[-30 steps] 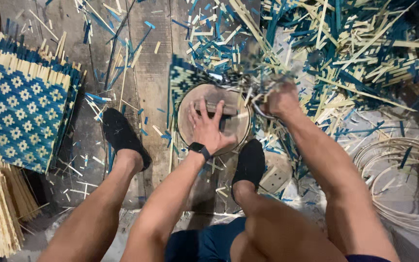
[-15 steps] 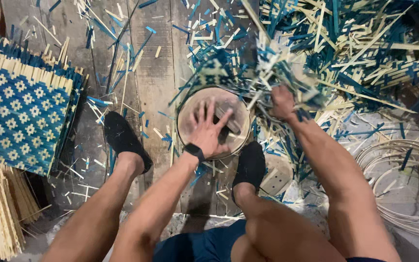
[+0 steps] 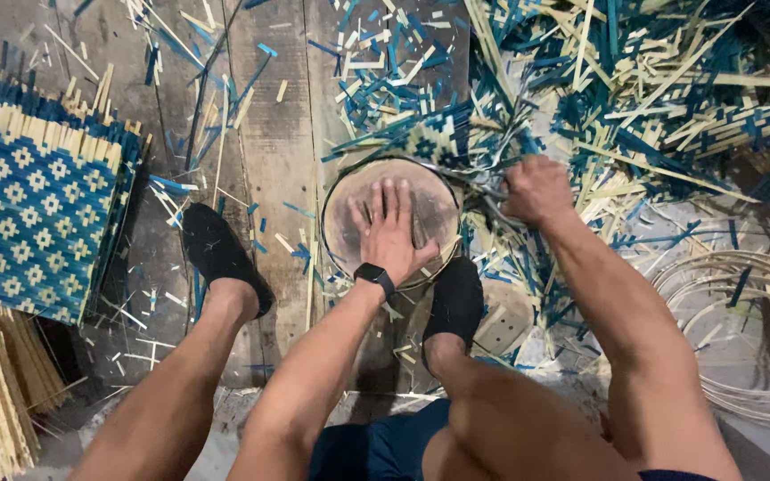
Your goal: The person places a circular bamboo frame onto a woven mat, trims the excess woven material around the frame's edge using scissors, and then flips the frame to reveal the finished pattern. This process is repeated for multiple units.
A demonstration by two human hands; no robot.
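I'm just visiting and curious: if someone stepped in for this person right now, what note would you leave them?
Left hand: flat, fingers spread, pressing on the round mould on the floor planks.
Right hand: closed on scissors at the mould's upper right rim.
The blue and cream woven piece shows along the mould's far edge. Offcuts litter the floor, so some trimming looks done; how much rim is left cannot be told.
Woven mat lies left, cane hoops right.

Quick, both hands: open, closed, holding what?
Left hand: open, flat on the round wooden form.
Right hand: closed around metal shears at the form's rim.
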